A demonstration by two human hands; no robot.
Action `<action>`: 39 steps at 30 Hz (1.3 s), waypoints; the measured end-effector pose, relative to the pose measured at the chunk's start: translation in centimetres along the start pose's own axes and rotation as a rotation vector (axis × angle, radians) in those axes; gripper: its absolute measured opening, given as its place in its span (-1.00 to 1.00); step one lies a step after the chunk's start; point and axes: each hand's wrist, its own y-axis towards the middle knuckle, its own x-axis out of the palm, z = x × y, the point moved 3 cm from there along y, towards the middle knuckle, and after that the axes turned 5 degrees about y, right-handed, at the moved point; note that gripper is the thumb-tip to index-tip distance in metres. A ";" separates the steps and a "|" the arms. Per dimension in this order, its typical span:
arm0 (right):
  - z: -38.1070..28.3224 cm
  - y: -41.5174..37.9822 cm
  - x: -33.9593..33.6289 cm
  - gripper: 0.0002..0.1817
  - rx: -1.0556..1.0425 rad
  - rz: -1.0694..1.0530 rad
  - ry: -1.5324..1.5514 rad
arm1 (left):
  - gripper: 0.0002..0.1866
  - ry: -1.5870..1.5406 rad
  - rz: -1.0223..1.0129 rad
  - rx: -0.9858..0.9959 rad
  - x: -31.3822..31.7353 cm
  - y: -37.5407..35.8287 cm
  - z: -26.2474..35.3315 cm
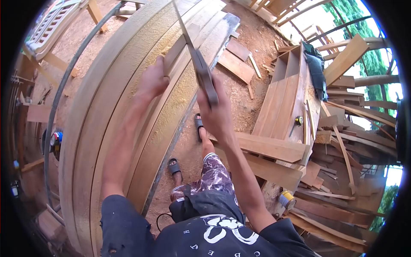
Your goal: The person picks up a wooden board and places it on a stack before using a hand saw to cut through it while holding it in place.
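Observation:
My right hand (216, 107) is wrapped around the dark handle of a handsaw (184, 28), whose narrow blade points up and away. The blade crosses in front of a narrow wooden strip (173, 55). Closed on that strip is my left hand (153, 81), its thumb at the upper side and its wrist close over the planks. Beneath both lies a row of long wooden planks (96, 98), side by side and scattered with yellow sawdust (160, 124).
To the right stands a wooden cabinet-like frame (280, 96) with a tape measure (299, 120) and a dark cloth (315, 70) on it. A yellow-labelled can (287, 200) sits near stacked scrap boards (342, 210). Board offcuts (235, 66) lie on the dirt floor.

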 end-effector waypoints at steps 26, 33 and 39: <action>-2.3 -22.3 -9.5 -0.36 0.185 -0.050 -0.060 | -0.47 -0.063 -0.006 -0.002 -0.9 -0.4 0.5; 4.6 -2.7 -0.7 -0.49 -0.066 0.022 0.039 | -0.50 0.011 0.024 -0.049 0.0 -0.7 0.5; -1.2 7.2 2.8 -0.59 0.046 -0.023 -0.038 | -0.50 -0.038 0.002 0.022 -0.5 -0.7 0.3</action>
